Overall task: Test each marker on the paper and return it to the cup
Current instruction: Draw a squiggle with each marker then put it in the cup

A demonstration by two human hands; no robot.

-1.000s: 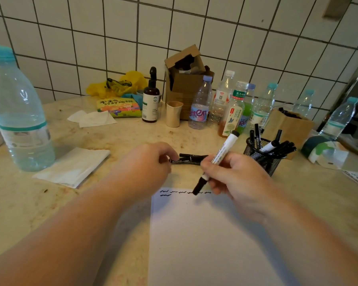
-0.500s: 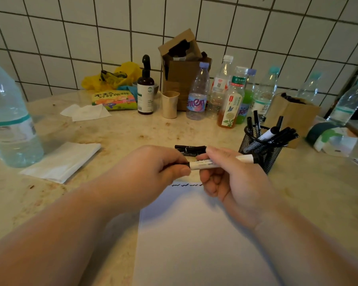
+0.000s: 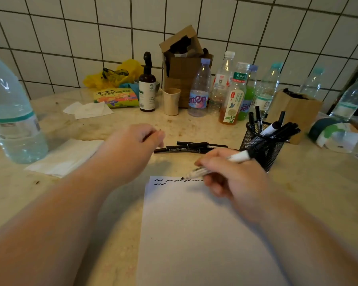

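Head view: right hand (image 3: 234,176) pinches a white marker with a black tip (image 3: 217,165), tip touching white paper (image 3: 194,234); left hand (image 3: 132,147) is curled, maybe holding its cap, hard to tell.

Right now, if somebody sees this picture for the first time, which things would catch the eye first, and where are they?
The eye lands first on the right hand holding a white marker, its tip on the top edge of the paper among black squiggles. Just behind, the left hand hovers by loose black markers lying on the counter. To the right stands a black mesh cup holding more markers.
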